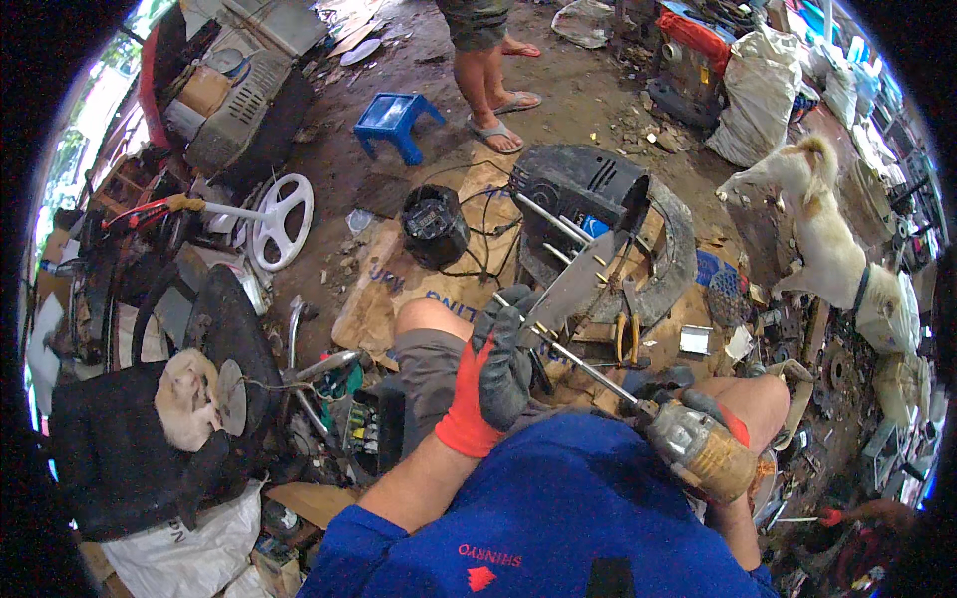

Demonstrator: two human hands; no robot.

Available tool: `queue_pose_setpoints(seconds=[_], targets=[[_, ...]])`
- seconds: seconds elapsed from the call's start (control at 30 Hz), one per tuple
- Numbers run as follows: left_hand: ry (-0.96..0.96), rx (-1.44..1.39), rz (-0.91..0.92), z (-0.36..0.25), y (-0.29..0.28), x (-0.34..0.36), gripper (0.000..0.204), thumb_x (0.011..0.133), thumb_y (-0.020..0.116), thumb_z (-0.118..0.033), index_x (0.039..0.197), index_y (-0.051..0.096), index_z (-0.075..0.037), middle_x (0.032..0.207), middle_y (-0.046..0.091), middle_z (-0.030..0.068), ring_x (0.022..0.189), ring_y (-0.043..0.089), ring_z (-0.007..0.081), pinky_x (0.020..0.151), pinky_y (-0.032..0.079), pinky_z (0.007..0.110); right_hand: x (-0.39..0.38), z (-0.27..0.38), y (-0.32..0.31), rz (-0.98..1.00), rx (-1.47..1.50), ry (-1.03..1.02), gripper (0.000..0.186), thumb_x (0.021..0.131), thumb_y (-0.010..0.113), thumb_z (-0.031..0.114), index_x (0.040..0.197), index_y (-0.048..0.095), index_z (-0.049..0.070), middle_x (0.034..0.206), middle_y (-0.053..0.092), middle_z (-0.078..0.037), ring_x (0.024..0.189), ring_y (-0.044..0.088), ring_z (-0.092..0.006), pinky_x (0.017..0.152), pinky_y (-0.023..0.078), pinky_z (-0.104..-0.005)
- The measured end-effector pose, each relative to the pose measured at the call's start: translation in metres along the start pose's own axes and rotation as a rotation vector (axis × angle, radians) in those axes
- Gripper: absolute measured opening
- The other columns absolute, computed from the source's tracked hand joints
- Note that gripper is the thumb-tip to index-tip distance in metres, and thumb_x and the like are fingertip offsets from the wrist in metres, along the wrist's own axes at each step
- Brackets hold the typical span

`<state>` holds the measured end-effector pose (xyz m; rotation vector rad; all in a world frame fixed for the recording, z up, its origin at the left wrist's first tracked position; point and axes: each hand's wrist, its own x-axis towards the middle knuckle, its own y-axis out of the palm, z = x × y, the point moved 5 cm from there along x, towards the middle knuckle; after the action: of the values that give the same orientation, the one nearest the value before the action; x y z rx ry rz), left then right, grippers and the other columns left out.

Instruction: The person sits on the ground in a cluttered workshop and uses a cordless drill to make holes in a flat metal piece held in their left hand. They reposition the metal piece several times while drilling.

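Note:
My left hand [493, 369], in a red and dark grey glove, is closed round the near end of a grey metal plate [563, 289] fitted with several rods and pins. My right hand [703, 409], similarly gloved and partly hidden, grips a worn metal power driver [698, 453]. Its long bit [583, 367] points up-left to the near end of the plate; whether they touch is hard to tell. Behind the plate lies a black housing [558, 179]. A black motor-like part [429, 224] with cables sits left on cardboard [364, 319], and pliers [626, 339] lie below the housing.
A person's legs [477, 85] stand ahead, beside a blue stool [391, 110]. A white dog [837, 239] is at the right, near sacks [753, 90]. A small pale animal [184, 399] rests on a black seat at left. Scrap piles [229, 110] surround me.

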<state>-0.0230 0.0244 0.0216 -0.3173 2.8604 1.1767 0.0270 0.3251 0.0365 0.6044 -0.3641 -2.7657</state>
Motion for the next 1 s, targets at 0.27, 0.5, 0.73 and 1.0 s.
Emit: queue_pose_setpoints(seconds=[0.27,0.5,0.73,1.0], targets=[[-0.292,-0.348,-0.050,0.014,-0.009,-0.001,0.030,0.098,0.046,-0.018,0.126,0.050,-0.008,0.129,0.053,0.0061,0.120,0.049,0.0210,0.103,0.037,0.036,0.000,0.002,0.007,0.003,0.013,-0.030,0.044,0.092,0.052,0.012,0.133,0.041,0.002,0.119,0.058,-0.013,0.102,0.061,-0.0231,0.087,0.052,-0.0341],[-0.240,-0.297,-0.004,0.012,-0.011,0.003,0.029,0.098,0.045,-0.019,0.125,0.050,-0.008,0.129,0.052,0.0091,0.121,0.048,0.0229,0.103,0.036,0.038,0.006,0.020,0.023,0.094,-0.265,-0.017,0.047,0.087,0.060,0.012,0.130,0.046,0.002,0.115,0.060,-0.011,0.101,0.061,-0.0204,0.086,0.051,-0.0321],[-0.246,-0.306,-0.002,0.022,-0.019,0.002,0.030,0.098,0.045,-0.021,0.124,0.051,-0.007,0.126,0.054,0.0087,0.119,0.049,0.0231,0.104,0.035,0.039,0.008,0.031,0.035,0.226,-0.466,-0.050,0.049,0.085,0.062,0.013,0.131,0.046,0.003,0.115,0.061,-0.011,0.102,0.061,-0.0193,0.089,0.049,-0.0317],[-0.185,-0.226,-0.002,0.020,-0.015,-0.001,0.037,0.097,0.047,-0.025,0.128,0.047,-0.005,0.130,0.050,0.0116,0.123,0.046,0.0254,0.107,0.033,0.040,0.002,0.006,0.017,0.386,-0.378,0.090,0.050,0.097,0.042,0.016,0.144,0.025,0.011,0.141,0.039,-0.011,0.124,0.046,-0.0206,0.102,0.041,-0.0345]])
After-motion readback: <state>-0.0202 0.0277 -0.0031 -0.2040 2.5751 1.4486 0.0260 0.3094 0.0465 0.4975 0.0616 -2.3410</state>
